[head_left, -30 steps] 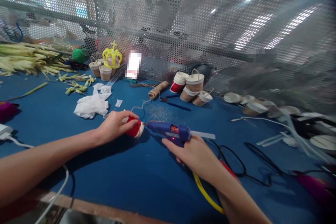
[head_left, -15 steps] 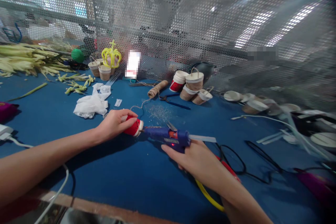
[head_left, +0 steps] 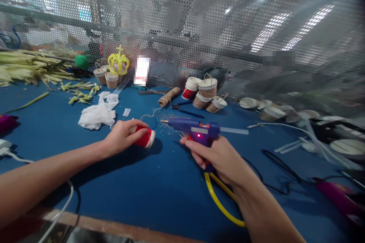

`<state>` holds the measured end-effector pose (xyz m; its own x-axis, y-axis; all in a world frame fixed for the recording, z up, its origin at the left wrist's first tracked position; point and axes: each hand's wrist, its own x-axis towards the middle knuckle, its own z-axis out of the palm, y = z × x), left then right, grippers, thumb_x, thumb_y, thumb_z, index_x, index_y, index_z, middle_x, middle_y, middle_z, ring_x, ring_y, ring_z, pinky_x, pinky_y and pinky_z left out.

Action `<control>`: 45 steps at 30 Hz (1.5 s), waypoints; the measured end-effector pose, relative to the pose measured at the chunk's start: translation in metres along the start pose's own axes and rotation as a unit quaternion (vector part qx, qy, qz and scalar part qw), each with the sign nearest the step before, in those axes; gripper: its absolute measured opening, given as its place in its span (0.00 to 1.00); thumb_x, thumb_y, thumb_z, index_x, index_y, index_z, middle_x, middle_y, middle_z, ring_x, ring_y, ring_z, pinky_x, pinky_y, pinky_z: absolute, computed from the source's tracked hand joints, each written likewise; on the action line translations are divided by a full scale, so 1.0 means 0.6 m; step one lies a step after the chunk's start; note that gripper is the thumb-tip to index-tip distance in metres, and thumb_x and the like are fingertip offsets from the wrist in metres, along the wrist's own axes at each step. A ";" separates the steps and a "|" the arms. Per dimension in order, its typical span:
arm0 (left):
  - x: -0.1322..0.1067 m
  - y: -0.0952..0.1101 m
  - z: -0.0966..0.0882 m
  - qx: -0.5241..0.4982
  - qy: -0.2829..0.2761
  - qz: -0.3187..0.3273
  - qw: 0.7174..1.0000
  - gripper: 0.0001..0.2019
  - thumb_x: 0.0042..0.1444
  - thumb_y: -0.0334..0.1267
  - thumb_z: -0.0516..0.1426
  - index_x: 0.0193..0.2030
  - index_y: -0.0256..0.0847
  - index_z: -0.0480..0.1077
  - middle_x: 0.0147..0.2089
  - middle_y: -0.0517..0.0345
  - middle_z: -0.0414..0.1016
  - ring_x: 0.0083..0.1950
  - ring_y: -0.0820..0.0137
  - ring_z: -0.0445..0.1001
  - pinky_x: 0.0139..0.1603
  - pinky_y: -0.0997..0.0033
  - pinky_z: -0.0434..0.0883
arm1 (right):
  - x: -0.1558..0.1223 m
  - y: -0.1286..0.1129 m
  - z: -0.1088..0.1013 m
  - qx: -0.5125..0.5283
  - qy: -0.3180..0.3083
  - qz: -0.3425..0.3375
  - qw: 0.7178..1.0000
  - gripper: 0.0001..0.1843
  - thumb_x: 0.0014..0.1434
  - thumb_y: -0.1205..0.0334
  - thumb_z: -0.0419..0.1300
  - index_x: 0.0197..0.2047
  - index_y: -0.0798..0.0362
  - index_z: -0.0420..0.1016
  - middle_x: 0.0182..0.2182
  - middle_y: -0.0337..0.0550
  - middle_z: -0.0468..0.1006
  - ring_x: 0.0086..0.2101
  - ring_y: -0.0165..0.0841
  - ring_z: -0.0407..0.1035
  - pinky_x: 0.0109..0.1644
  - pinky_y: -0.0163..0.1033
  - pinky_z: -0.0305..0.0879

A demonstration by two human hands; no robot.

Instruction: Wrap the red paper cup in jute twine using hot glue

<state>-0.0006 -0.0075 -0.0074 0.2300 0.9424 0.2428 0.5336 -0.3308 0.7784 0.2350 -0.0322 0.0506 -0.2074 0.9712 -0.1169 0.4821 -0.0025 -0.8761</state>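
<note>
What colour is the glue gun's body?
Dark blue, leaning purple. The glue gun shows best in the head view, the only one here.

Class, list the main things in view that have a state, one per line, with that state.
Red cup: tilted, held in the left hand
Glue gun: light lit red, held in the right hand, nozzle clear of the cup
Twine roll: partly unwound
Pliers: handles spread
White cloth: crumpled
Topmost handled pot: upright

Green ball (head_left: pixel 81 62), perhaps yarn, near pale leaves (head_left: pixel 27 67).
</note>
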 end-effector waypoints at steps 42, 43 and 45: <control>-0.032 0.019 0.010 -0.053 0.009 0.087 0.995 0.15 0.53 0.40 0.54 0.47 0.38 0.67 0.30 0.58 0.75 0.26 0.74 0.70 0.26 0.79 0.66 | 0.059 -0.012 0.077 0.223 0.033 -0.128 0.966 0.08 0.47 0.57 0.63 0.26 0.53 0.75 0.25 0.36 0.74 0.28 0.25 0.64 0.35 0.33 0.59; -0.030 0.022 0.010 -0.083 0.007 0.060 0.995 0.15 0.53 0.41 0.54 0.46 0.37 0.68 0.29 0.58 0.75 0.26 0.74 0.69 0.25 0.79 0.66 | 0.057 -0.011 0.072 0.228 0.046 -0.129 0.964 0.08 0.47 0.57 0.63 0.26 0.53 0.76 0.25 0.36 0.74 0.27 0.25 0.64 0.33 0.33 0.58; -0.027 0.028 0.011 -0.131 0.001 0.016 0.991 0.15 0.52 0.41 0.55 0.44 0.36 0.68 0.28 0.58 0.74 0.25 0.74 0.68 0.24 0.79 0.66 | 0.056 -0.006 0.068 0.231 0.065 -0.129 0.962 0.08 0.47 0.56 0.63 0.26 0.53 0.76 0.24 0.37 0.74 0.26 0.25 0.63 0.31 0.34 0.57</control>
<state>0.0100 -0.0288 -0.0025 0.2413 0.9316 0.2720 0.2969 -0.3377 0.8932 0.1913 -0.0091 0.0309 -0.1462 0.9753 0.1655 -0.0078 0.1662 -0.9861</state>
